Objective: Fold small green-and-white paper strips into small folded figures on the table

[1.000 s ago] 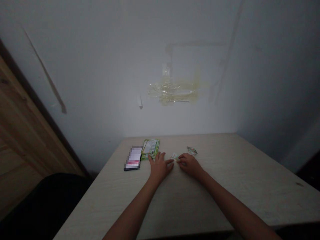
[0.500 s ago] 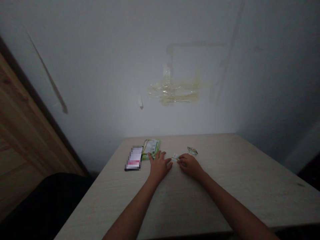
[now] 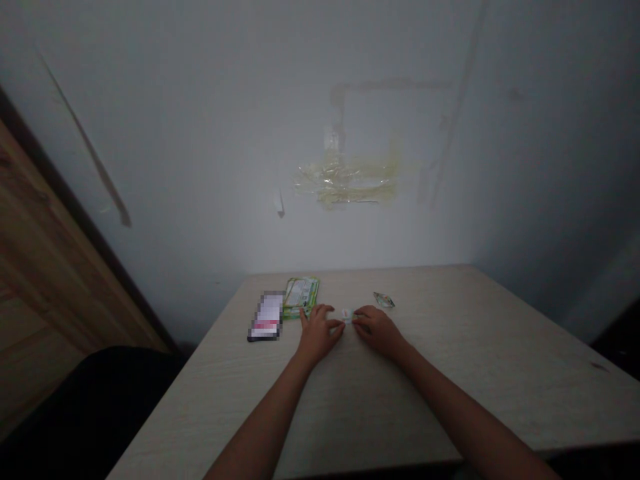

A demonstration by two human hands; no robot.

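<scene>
A small, flat, pale piece of printed paper [image 3: 347, 314] with a reddish mark and some green lies at the middle of the table, between my two hands. My left hand [image 3: 319, 333] has its thumb and index tip drawn together at the paper's lower left corner, with the other fingers spread towards a green-and-white packet [image 3: 302, 291]. At the paper's right edge, my right hand [image 3: 379, 328] pinches it between thumb and fingers. The exact fingertip contact is too small to make out well.
Left of the packet lies a phone [image 3: 267, 317] with its screen blurred out. A small folded wrapper [image 3: 384, 300] rests beyond my right hand. The pale wooden table [image 3: 450, 373] meets a wall [image 3: 225, 167] with peeling tape. A dark rounded shape [image 3: 95, 400] stands at the left.
My left thumb and index finger have closed together at the paper's left corner. The paper has turned slightly and shows a reddish mark. My right hand has shifted a little left.
</scene>
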